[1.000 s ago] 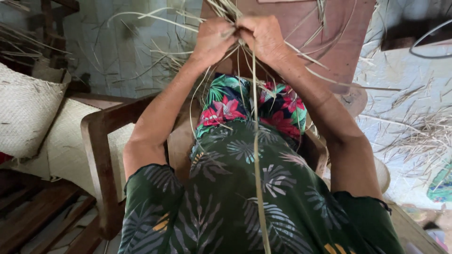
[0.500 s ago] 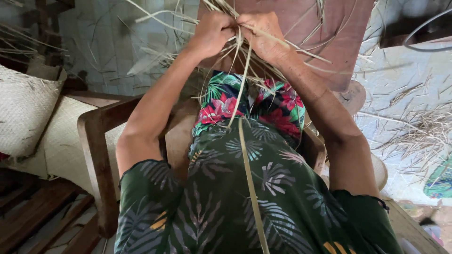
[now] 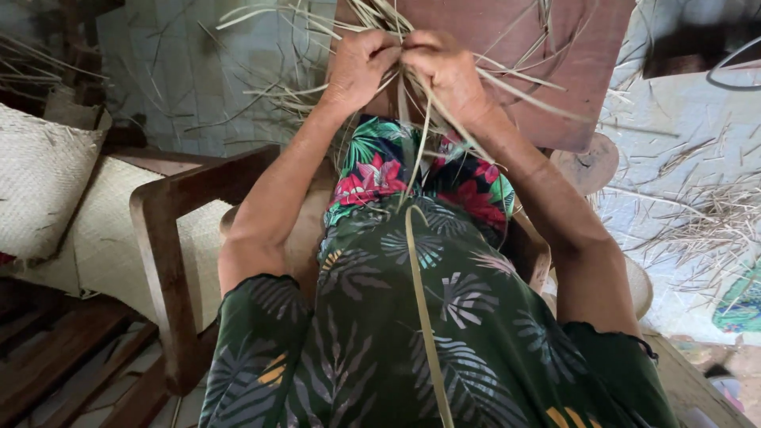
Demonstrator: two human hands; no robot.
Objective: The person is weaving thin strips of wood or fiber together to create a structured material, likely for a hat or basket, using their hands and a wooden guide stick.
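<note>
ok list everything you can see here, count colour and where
dry leaf strips: many, pale tan, fanned out around both hands
long strip: one, yellow-green, trailing down over the lap
board: one, reddish brown, behind the hands
wooden chair: one, dark brown, under the person
woven mats: two, cream, at left
loose scraps: many, tan, floor at right
left hand: gripping strips
right hand: gripping strips
</note>
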